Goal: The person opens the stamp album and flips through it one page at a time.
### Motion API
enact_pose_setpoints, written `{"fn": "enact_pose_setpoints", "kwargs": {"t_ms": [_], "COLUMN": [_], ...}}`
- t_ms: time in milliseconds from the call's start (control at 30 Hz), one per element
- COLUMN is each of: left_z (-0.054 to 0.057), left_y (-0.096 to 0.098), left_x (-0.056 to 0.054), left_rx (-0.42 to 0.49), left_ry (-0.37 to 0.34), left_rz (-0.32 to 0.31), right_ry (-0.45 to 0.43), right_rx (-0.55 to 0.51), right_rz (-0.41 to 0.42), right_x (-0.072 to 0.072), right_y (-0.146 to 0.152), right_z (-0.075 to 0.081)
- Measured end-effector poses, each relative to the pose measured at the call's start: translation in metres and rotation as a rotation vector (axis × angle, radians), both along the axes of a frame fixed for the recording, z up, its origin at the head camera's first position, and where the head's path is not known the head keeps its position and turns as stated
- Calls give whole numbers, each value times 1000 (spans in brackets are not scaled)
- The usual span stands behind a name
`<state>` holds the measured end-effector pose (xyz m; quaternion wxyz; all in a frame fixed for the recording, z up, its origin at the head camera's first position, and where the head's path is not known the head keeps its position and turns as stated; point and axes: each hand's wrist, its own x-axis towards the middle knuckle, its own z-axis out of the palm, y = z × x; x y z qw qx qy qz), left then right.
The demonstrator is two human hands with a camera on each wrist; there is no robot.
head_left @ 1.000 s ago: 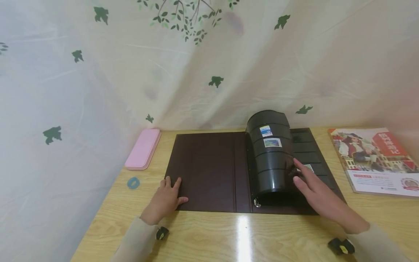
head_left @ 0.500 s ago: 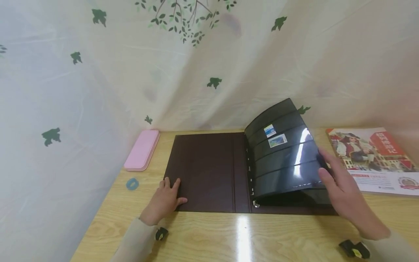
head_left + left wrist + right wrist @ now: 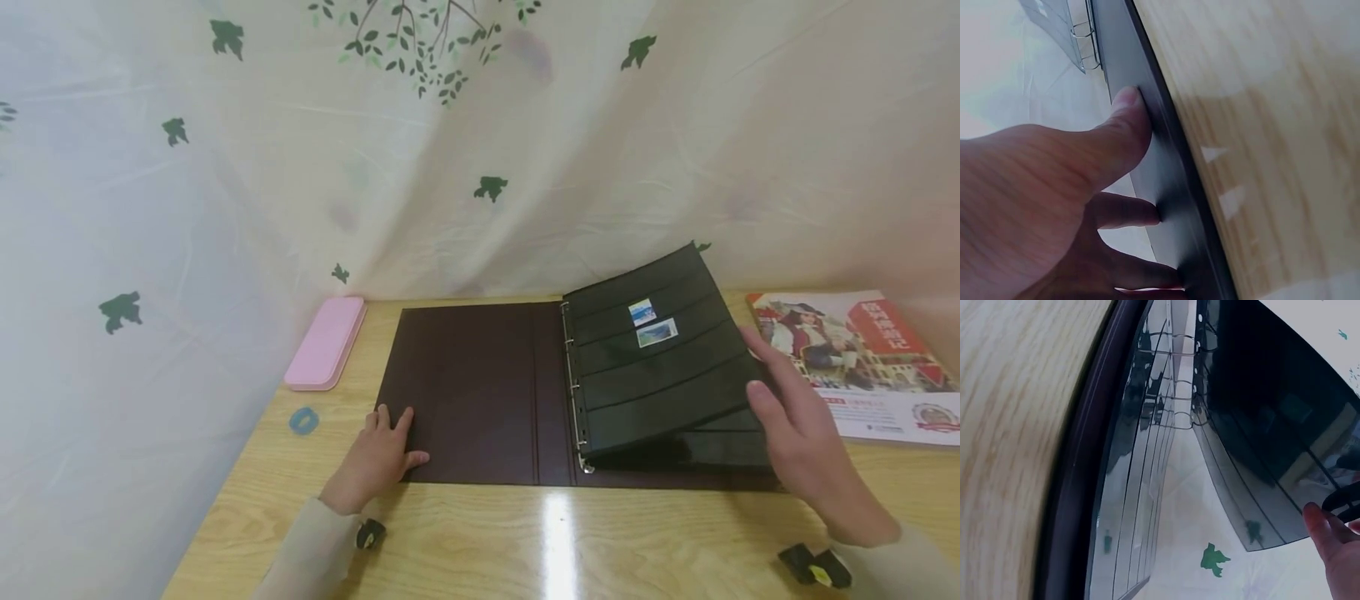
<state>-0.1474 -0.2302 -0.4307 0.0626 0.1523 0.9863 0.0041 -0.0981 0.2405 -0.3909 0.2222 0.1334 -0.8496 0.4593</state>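
Note:
A dark brown ring-binder stamp album lies spread wide on the table. My left hand rests at the lower left corner of its cover, fingers spread; in the left wrist view the thumb lies on the cover by its edge. My right hand holds a black album page by its right edge, tilted up off the pages below. Two small stamps sit in the upper rows of that page. In the right wrist view, a fingertip touches the page near its outer edge.
A pink case and a blue ring lie left of the album. To the right is a magazine with a red and white cover. Metal rings stand along the spine. A curtain hangs behind the table.
The page, curled over toward the spine before, has swung right and flattened out with my right hand, which moved right. My left hand has stayed on the cover.

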Motion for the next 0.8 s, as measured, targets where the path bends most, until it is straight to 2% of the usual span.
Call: {"fn": "enact_pose_setpoints", "kwargs": {"t_ms": [367, 467, 633, 800], "left_z": [2, 5, 19, 37], "left_y": [-4, -2, 13, 42], "left_x": [-5, -9, -13, -15], "left_rx": [64, 88, 136, 205], "left_ry": [-30, -21, -9, -13], "left_rz": [39, 28, -28, -101], "right_ry": [81, 98, 73, 124], "right_rx": [-36, -40, -69, -73], "right_rz": [85, 111, 149, 180], "right_x": [-5, -7, -8, -11], "right_y": [-5, -8, -14, -21], "right_z": [7, 9, 15, 20]}}
